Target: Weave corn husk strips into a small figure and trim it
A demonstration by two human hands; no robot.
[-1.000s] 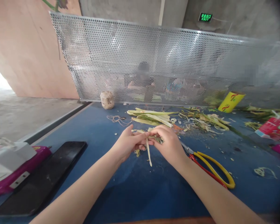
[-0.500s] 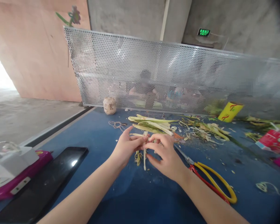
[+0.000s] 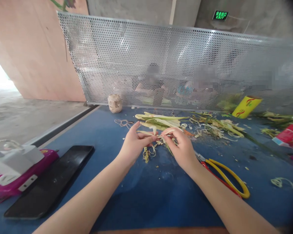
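My left hand (image 3: 134,144) pinches a pale, flat leaf strip (image 3: 154,130) that looks like corn husk, its thumb and fingers closed on it. Right beside it, my right hand (image 3: 182,149) has its thumb and fingertips closed on the strip too. The fingers hide where the pieces cross. Just beyond both hands lies a small pile of longer green-white husk leaves (image 3: 161,120). Curled yellowish scraps (image 3: 146,154) sit on the blue tabletop below my left fingers. Scissors (image 3: 226,175) with red and yellow handles lie by my right forearm, partly covered by it.
On the left are a black phone (image 3: 51,182) and a purple power strip (image 3: 31,175) with a white plug. A wrapped roll (image 3: 115,104) stands near the perforated metal screen (image 3: 127,58). Trimmings (image 3: 217,126), a yellow tube (image 3: 246,106) and a red carton (image 3: 290,135) are to the right.
My right hand has turned, its fingers now drawn together at the strip. The strip end that hung below the hands is no longer there. The view has tilted down slightly.
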